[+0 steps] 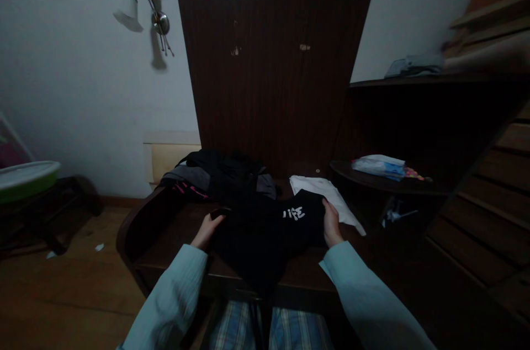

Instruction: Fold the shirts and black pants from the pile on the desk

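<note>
A black garment (256, 239) with white lettering hangs between my two hands, over the front of a dark wooden desk (161, 245). My left hand (208, 230) pinches its left side, thumb on top. On the other side, near the lettering, my right hand (331, 224) grips the edge of the cloth. The garment's lower part droops past the desk's front edge. Just behind it lies a heap of dark clothes (219, 173) with grey and pink parts. A folded white cloth or packet (342, 203) rests beyond my right hand.
A tall dark panel (273, 68) rises behind the desk. To the right, shelves hold a blue-and-white packet (379, 166) and folded cloth (416, 64). A wall lamp (129, 12) is at upper left. A green basin (28, 180) sits on a low stand at far left.
</note>
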`<action>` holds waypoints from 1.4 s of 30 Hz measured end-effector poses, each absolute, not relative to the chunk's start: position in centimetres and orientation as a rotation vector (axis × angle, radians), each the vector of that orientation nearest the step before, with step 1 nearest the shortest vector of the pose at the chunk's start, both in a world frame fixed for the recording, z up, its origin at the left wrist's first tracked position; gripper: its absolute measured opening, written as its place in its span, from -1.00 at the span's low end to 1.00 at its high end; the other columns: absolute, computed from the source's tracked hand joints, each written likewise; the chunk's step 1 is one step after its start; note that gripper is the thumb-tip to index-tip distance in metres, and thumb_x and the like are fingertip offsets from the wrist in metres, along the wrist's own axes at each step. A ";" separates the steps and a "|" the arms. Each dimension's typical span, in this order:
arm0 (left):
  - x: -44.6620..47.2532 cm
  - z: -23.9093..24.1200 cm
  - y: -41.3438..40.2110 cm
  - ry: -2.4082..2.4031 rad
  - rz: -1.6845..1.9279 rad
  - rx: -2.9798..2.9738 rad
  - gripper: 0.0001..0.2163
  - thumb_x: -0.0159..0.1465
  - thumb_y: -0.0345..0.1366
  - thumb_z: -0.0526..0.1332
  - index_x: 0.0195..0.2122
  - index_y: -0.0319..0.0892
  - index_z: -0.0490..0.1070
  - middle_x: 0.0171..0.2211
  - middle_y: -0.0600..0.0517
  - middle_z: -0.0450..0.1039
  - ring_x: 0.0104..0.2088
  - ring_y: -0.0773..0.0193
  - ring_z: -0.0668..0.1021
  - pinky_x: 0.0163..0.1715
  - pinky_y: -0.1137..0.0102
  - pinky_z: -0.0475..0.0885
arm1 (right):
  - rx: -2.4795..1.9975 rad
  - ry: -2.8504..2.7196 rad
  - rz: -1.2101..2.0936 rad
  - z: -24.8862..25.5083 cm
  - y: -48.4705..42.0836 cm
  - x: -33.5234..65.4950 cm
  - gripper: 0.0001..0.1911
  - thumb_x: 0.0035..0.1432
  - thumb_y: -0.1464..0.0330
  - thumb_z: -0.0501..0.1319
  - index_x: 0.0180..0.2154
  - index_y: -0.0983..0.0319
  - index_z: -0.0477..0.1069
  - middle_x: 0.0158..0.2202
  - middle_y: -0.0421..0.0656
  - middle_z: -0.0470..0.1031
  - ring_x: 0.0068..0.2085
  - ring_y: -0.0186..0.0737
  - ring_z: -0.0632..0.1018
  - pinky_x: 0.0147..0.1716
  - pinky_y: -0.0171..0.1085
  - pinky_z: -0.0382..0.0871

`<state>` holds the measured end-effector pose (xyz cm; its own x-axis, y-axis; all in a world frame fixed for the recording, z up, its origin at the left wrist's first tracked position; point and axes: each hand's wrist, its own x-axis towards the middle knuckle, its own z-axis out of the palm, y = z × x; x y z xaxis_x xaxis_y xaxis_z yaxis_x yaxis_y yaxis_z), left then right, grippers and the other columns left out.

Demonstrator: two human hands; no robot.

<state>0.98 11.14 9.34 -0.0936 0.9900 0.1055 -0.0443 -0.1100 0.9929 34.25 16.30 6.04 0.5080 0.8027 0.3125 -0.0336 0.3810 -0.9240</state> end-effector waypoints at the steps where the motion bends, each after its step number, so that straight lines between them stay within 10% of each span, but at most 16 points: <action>1: 1.0 9.7 10.7 1.124 1.216 1.329 -0.85 -0.08 -0.26 0.22 -0.53 -0.24 0.46 -0.57 0.03 0.45 -0.48 0.26 0.49 -0.45 0.44 0.35 | -1.051 -0.903 0.674 6.2 16.1 34.0 -0.72 -0.12 0.16 0.09 -0.43 0.24 0.33 -0.48 -0.22 0.44 -0.41 -0.23 0.42 -0.39 -0.27 0.29; 5: 1.6 11.6 9.4 0.949 0.712 1.664 -0.76 -0.01 -0.19 0.18 -0.64 -0.24 0.49 -0.63 -0.03 0.45 -0.53 0.26 0.45 -0.48 0.44 0.30 | -1.098 -1.085 0.659 6.8 15.5 33.1 -0.84 -0.20 0.30 0.07 -0.49 0.22 0.32 -0.52 -0.23 0.39 -0.44 -0.25 0.35 -0.39 -0.28 0.24; 10: 2.7 13.3 10.8 1.167 1.245 1.599 -0.63 0.09 -0.03 0.06 -0.44 -0.23 0.50 -0.63 0.03 0.39 -0.67 0.39 0.31 -0.61 0.48 0.19 | -1.128 -1.161 0.440 7.0 15.3 32.8 -0.87 -0.20 0.34 -0.01 -0.55 0.21 0.26 -0.52 -0.22 0.33 -0.41 -0.24 0.32 -0.35 -0.27 0.21; 17: 5.7 11.5 14.5 1.479 1.234 1.856 -0.83 -0.02 -0.26 0.25 -0.39 -0.16 0.45 -0.36 -0.01 0.47 -0.29 0.20 0.47 -0.25 0.43 0.28 | -1.119 -1.195 0.292 7.5 14.7 32.6 -0.78 -0.21 0.41 -0.09 -0.49 0.22 0.28 -0.46 -0.18 0.34 -0.35 -0.22 0.34 -0.29 -0.25 0.22; 31: 7.1 7.4 14.8 1.417 1.240 2.207 -0.87 -0.03 -0.50 0.05 -0.48 -0.15 0.17 -0.35 0.02 0.37 -0.27 0.24 0.42 -0.25 0.39 0.28 | -1.309 -1.302 -0.271 8.5 13.6 32.2 -0.57 0.03 0.34 0.01 -0.02 0.28 0.20 -0.07 0.01 0.29 -0.08 -0.09 0.29 -0.09 -0.11 0.12; 42: 6.0 8.5 13.8 1.693 1.771 1.706 -0.82 -0.10 -0.54 -0.05 -0.54 -0.11 0.15 -0.54 0.10 0.27 -0.45 0.29 0.39 -0.37 0.47 0.24 | -1.512 -1.660 0.424 6.6 14.3 30.8 -0.70 -0.09 0.25 0.17 -0.25 0.18 0.46 -0.76 -0.31 0.21 -0.65 -0.29 0.27 -0.57 -0.31 0.09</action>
